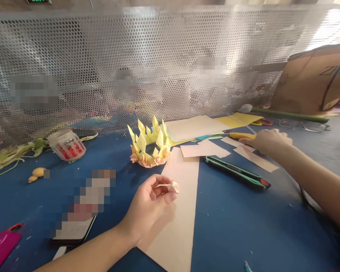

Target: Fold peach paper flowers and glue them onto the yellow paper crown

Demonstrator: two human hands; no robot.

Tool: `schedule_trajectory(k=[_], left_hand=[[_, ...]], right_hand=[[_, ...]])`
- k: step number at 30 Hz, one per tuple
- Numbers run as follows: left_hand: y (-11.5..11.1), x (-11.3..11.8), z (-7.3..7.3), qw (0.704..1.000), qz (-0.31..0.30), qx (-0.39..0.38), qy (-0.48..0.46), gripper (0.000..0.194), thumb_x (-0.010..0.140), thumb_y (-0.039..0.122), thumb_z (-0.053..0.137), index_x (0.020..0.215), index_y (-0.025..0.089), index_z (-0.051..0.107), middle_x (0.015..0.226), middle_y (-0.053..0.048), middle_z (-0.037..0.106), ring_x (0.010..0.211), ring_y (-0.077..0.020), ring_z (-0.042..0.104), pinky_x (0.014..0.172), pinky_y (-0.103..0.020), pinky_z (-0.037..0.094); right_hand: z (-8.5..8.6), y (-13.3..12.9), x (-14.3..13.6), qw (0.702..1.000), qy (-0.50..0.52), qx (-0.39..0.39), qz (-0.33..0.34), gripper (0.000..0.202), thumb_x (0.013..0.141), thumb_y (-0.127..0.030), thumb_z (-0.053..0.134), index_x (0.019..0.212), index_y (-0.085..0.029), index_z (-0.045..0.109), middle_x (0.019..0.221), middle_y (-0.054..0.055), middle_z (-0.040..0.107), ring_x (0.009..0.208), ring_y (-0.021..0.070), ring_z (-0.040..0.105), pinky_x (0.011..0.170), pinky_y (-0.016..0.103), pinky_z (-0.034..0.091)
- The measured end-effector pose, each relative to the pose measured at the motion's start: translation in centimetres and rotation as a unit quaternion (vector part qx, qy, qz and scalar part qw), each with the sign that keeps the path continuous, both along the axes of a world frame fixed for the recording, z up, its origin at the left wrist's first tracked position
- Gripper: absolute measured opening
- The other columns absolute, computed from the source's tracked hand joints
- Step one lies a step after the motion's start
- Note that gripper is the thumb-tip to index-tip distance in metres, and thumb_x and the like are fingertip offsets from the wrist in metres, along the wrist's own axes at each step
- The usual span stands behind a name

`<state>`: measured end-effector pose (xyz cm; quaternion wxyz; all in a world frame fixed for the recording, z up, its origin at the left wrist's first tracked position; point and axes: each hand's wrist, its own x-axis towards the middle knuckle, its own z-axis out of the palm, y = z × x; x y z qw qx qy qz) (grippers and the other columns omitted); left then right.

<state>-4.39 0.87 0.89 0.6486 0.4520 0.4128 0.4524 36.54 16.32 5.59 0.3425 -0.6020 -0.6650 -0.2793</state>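
Left hand [149, 200]: fingers [170, 197] pinching a small folded paper piece [174, 187]. Paper crown [142, 143] stands just beyond them on the tabletop [229, 223]. Right hand [272, 141]: fingers at a yellow object [240, 135], grip undeterminable. Utility knife [236, 172] lies between both hands.

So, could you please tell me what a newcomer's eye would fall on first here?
Probably the spiky yellow crown, mid-picture on the blue table. Nearer the camera, the left hand pinches a small folded paper above a pale strip. Behind them, a perforated screen spans the view.
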Motion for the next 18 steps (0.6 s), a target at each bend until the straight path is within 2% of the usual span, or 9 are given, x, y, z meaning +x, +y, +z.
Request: schedule_trajectory(k=[2,5,7,9,11,13,18], left_hand=[[0.0,0.1,0.2,1.0,0.0,-0.008,-0.011,0.044,0.068,0.036,0.104,0.091,0.02,0.069,0.099,-0.002,0.081,0.096,-0.0157,0.073,0.087,-0.027,0.053],[-0.1,0.2,0.4,1.0,0.005,-0.011,-0.028,0.049,0.064,0.038,0.106,0.09,0.02,0.069,0.095,-0.002,0.081,0.095,-0.0158,0.073,0.085,-0.027,0.051],[0.0,0.2,0.4,0.999,0.012,-0.006,-0.041,0.05,0.062,0.039,0.107,0.09,0.019,0.069,0.093,-0.001,0.08,0.093,-0.0147,0.072,0.087,-0.027,0.05],[0.1,0.2,0.2,0.998,0.02,0.005,-0.054,0.05,0.062,0.039,0.107,0.09,0.02,0.069,0.09,0.001,0.078,0.091,-0.0127,0.07,0.088,-0.026,0.049],[0.2,0.1,0.0,0.998,0.026,0.015,-0.063,0.05,0.062,0.038,0.107,0.09,0.02,0.069,0.087,0.004,0.075,0.088,-0.0109,0.066,0.088,-0.025,0.048],[0.3,0.1,-0.1,0.997,0.024,0.021,-0.068,0.05,0.062,0.038,0.107,0.089,0.021,0.069,0.084,0.005,0.073,0.085,-0.0105,0.064,0.087,-0.025,0.048],[0.4,0.2,0.3,0.998,0.004,0.021,-0.067,0.05,0.059,0.039,0.109,0.083,0.019,0.07,0.081,0.003,0.071,0.084,-0.0118,0.063,0.085,-0.026,0.048]], right_hand=[[0.4,-1.2,-1.9,0.998,0.039,-0.044,0.016,0.044,0.101,-0.04,0.075,0.136,-0.014,0.067,0.139,0.017,0.068,0.117,0.0283,0.071,0.098,0.048,0.062],[0.6,-3.7,-6.6,0.985,0.066,-0.094,0.126,0.033,0.105,-0.04,0.069,0.132,-0.02,0.069,0.136,0.012,0.07,0.113,0.0244,0.072,0.096,0.046,0.062],[-0.1,-5.9,-10.5,0.956,0.059,-0.135,0.254,0.028,0.106,-0.041,0.067,0.124,-0.02,0.071,0.127,0.009,0.074,0.105,0.0216,0.073,0.092,0.043,0.064],[-1.1,-8.2,-14.2,0.913,0.057,-0.155,0.374,0.029,0.105,-0.046,0.069,0.113,-0.018,0.073,0.11,0.006,0.077,0.092,0.0185,0.074,0.082,0.039,0.065],[-2.1,-10.3,-17.1,0.875,0.073,-0.146,0.456,0.043,0.101,-0.061,0.069,0.1,-0.018,0.071,0.094,0.003,0.077,0.083,0.0167,0.075,0.075,0.033,0.065],[-3.0,-11.8,-18.8,0.85,0.091,-0.127,0.504,0.046,0.1,-0.067,0.066,0.098,-0.02,0.069,0.09,0.003,0.079,0.079,0.0149,0.076,0.072,0.027,0.065],[-3.9,-12.6,-19.6,0.818,0.108,-0.076,0.561,0.02,0.11,-0.038,0.061,0.106,-0.021,0.07,0.092,0.005,0.08,0.081,0.013,0.078,0.073,0.022,0.065]])
